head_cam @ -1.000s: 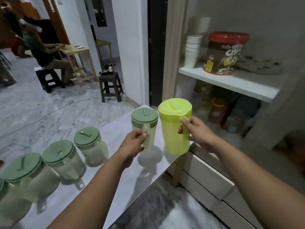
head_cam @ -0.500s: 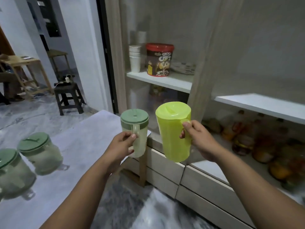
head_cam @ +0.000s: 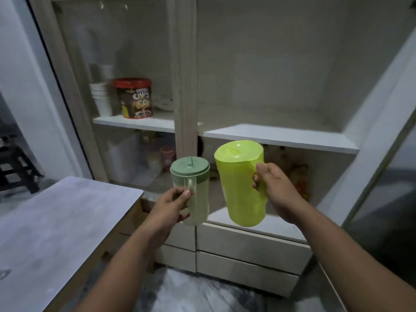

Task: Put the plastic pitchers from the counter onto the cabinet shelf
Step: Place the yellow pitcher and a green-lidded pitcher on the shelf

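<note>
My left hand (head_cam: pixel 171 204) grips the handle of a small clear pitcher with a dull green lid (head_cam: pixel 191 176). My right hand (head_cam: pixel 273 190) holds a taller lime-green pitcher (head_cam: pixel 240 183) by its handle, tilted slightly left. Both pitchers hang in the air in front of the cabinet, below the bare white shelf (head_cam: pixel 279 137) of the open right bay. The grey counter (head_cam: pixel 56 233) lies at the lower left with no pitcher showing on its visible part.
Behind the glass door on the left, a shelf (head_cam: pixel 135 122) carries stacked white cups (head_cam: pixel 101 99) and a red-lidded cereal tub (head_cam: pixel 134 97). A wooden post (head_cam: pixel 184 86) divides the bays. Jars fill the lower compartment. Drawers (head_cam: pixel 247 251) run beneath.
The view has swung right, away from the counter and its other pitchers, to face the cabinet. Both hands have carried their pitchers closer to the open right bay.
</note>
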